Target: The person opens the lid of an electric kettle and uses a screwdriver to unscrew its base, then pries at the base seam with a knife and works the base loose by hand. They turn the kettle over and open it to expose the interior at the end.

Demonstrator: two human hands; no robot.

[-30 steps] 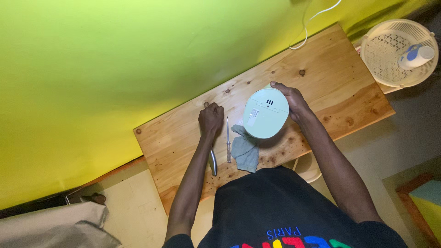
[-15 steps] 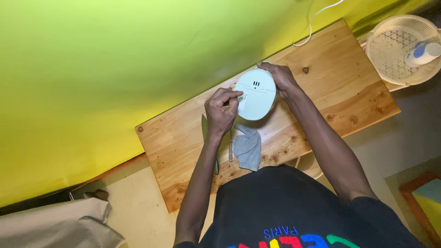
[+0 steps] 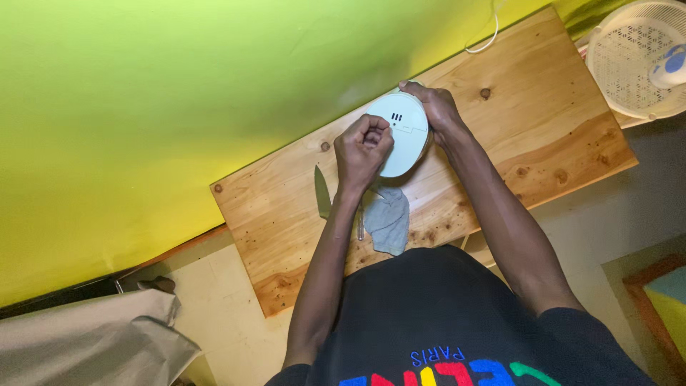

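A round pale green device [image 3: 404,132] with small slots and a square panel on its face rests tilted on the wooden table [image 3: 286,221]. My right hand [image 3: 436,107] grips its far edge. My left hand [image 3: 363,150] is closed into a fist against the device's near face, fingertips pinched by the slots; what it pinches is too small to see. A grey cloth [image 3: 388,218] lies just below the device. A knife blade [image 3: 323,191] lies left of my left wrist. A thin clear tube [image 3: 361,225] lies beside the cloth.
A yellow-green wall [image 3: 179,93] runs along the table's far side. A white fan [image 3: 643,61] with a blue hub lies at the top right. A white cord [image 3: 489,32] hangs near the wall. Grey fabric [image 3: 86,343] sits lower left.
The device has moved up toward the wall with my right hand. My left hand rose from the table onto the device's face and closed there. The knife now shows uncovered.
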